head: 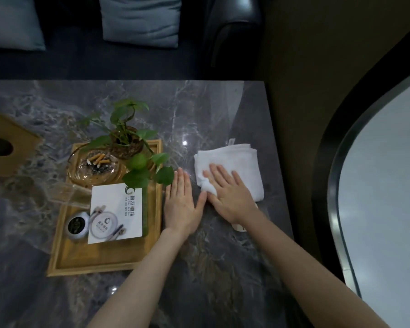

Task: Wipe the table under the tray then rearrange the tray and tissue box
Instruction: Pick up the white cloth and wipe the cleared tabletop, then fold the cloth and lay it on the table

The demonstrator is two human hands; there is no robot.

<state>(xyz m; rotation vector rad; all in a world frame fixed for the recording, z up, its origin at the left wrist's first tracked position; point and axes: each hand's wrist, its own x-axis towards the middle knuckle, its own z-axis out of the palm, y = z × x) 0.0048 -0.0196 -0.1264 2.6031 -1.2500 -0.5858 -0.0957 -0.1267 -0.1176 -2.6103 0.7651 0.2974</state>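
Observation:
A wooden tray (90,263) lies on the grey marble table (211,110), left of centre. It carries a potted plant (126,140), a glass ashtray (97,164) with cigarette butts, a white card (116,213) and a small round tin (77,224). The wooden tissue box (3,143) sits at the far left edge. My left hand (181,204) lies flat on the table, fingers together, against the tray's right rim. My right hand (227,192) presses flat on a folded white cloth (234,162) to the right of the tray.
A dark sofa with grey-blue cushions (140,20) runs along the table's far side. The table's right edge (273,162) is close to the cloth. A rounded pale surface with a dark rim (384,185) stands at the right.

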